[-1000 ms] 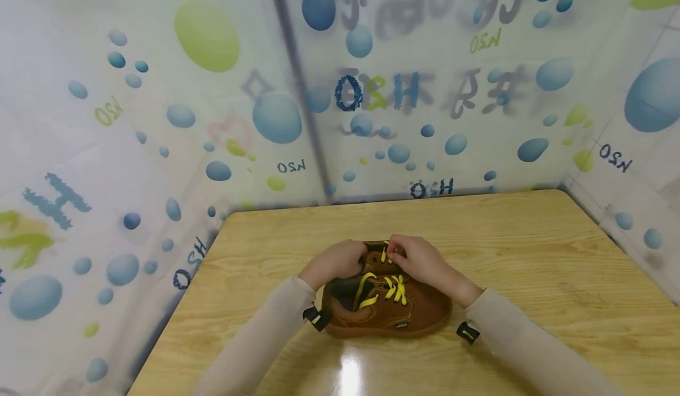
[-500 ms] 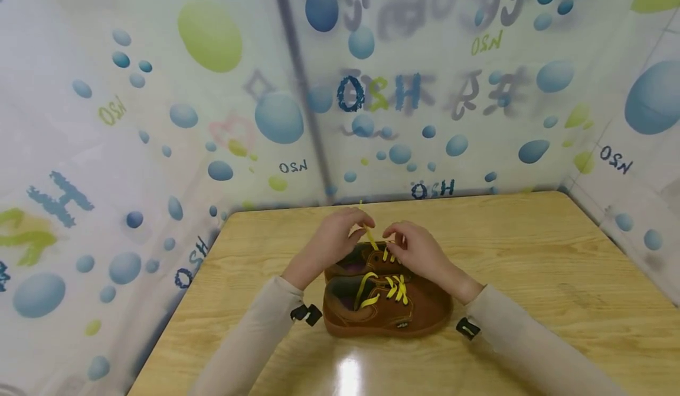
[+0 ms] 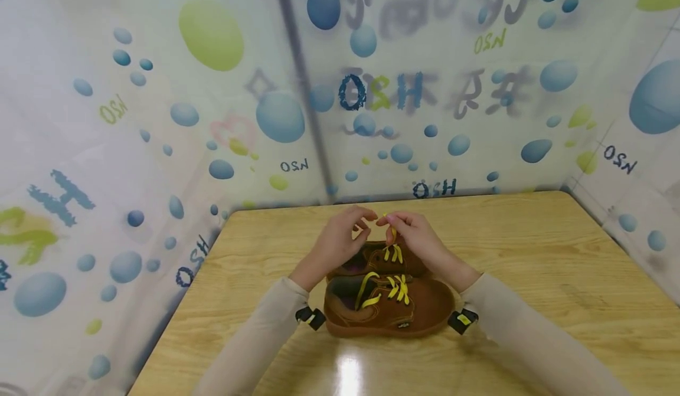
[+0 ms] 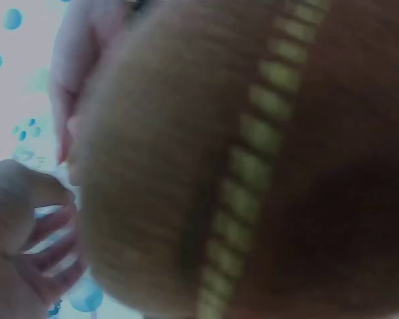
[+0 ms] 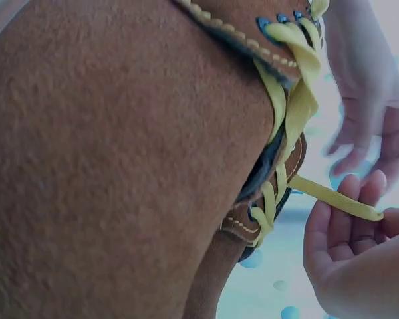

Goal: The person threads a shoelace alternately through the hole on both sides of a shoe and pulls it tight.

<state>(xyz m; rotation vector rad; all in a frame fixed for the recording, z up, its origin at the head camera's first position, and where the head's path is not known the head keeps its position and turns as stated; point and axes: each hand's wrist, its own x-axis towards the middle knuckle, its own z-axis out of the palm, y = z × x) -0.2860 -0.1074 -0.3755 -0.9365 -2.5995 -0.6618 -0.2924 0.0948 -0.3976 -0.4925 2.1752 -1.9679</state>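
Two brown shoes with yellow laces lie side by side on the table. My right hand pinches a yellow shoelace of the far shoe between thumb and fingers, drawn taut above the eyelets. Beside it, my left hand hovers over that shoe's opening, fingers loosely bent and apart, with nothing visible in them. The near shoe stands in front, its lace ends loose and neither hand on it. In the left wrist view a shoe's stitched heel or side blocks most of the scene.
The wooden table extends around the shoes on all sides. A white curtain or sheet printed with blue and green bubbles closes off the back and sides.
My left hand rose from the far shoe, lifting a lace, and now has let go of it. My right hand has lifted and turned, and now holds the lace. The shoes stay in place.
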